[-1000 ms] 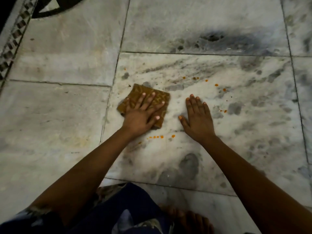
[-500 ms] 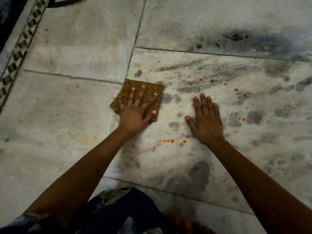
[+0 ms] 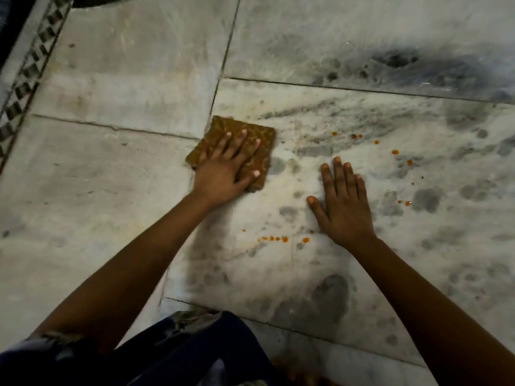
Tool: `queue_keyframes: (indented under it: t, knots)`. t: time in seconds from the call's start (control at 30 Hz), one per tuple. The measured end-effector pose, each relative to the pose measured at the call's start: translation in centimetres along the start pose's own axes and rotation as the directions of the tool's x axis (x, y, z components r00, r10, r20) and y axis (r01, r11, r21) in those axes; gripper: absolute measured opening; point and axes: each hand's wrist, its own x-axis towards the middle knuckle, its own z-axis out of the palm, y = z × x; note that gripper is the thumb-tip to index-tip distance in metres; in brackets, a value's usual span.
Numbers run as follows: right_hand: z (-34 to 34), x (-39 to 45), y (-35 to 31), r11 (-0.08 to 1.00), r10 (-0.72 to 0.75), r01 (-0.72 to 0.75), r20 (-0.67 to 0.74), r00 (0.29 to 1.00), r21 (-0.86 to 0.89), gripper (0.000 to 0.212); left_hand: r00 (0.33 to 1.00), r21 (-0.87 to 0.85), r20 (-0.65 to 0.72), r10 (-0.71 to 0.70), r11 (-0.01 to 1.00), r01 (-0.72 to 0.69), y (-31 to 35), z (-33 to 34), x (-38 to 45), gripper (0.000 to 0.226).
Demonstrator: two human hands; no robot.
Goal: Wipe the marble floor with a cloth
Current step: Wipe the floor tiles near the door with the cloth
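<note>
Marble floor (image 3: 125, 87), grey-veined slabs with dark joints. Folded brown cloth (image 3: 259, 135) flat under left hand (image 3: 223, 174). Orange droplets (image 3: 284, 239) below and right of it.

I see pale grey-white slabs (image 3: 125, 87) with dark joint lines (image 3: 223, 59); one joint runs from 12 o'clock down toward centre, another crosses toward 3 o'clock. Heavy grey veining and a dark smudge (image 3: 395, 61) sit at 1–2 o'clock. A patterned border strip (image 3: 33, 65) of dark and light pieces runs along the 10–11 o'clock edge. A dark curved object (image 3: 94, 1) shows at 11–12 o'clock, cut off. Light is dim, brightest at frame centre.
</note>
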Motion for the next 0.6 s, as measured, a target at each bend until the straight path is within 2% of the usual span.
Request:
queue_keyframes:
  t: [0.1, 0.27, 0.37, 0.47, 0.53, 0.6]
  knots:
    - [0.0, 0.1, 0.0, 1.0, -0.006, 0.007, 0.006, 1.0, -0.01, 0.077, 0.994, 0.013, -0.016, -0.107, 0.994, 0.107, -3.0, -0.8, 2.8, 0.069]
    - [-0.2, 0.2, 0.0, 1.0, -0.017, 0.018, 0.009, 1.0, -0.018, 0.078, 0.945, -0.128, 0.066, -0.32, 0.937, 0.326, -2.3, -3.0, 12.1, 0.072]
    - [-0.4, 0.1, 0.0, 1.0, -0.022, 0.022, 0.015, 1.0, 0.001, 0.078, 0.953, -0.093, 0.095, -0.289, 0.95, 0.297, -1.2, -3.1, 10.6, 0.081]
    - [-0.2, 0.2, 0.0, 1.0, -0.023, 0.023, -0.002, 1.0, -0.001, 0.077, 0.97, -0.013, 0.079, -0.231, 0.973, 0.232, -0.7, -1.7, 4.1, 0.089]
    - [0.0, 0.1, 0.1, 1.0, -0.019, 0.019, -0.009, 1.0, -0.003, 0.077, 0.966, 0.032, 0.077, -0.248, 0.969, 0.246, -0.5, -1.0, 1.1, 0.089]
    - [0.0, 0.0, 0.1, 1.0, -0.021, 0.02, -0.02, 1.0, -0.011, 0.077, 0.958, 0.035, 0.072, -0.278, 0.961, 0.276, -0.6, -1.5, 2.2, 0.086]
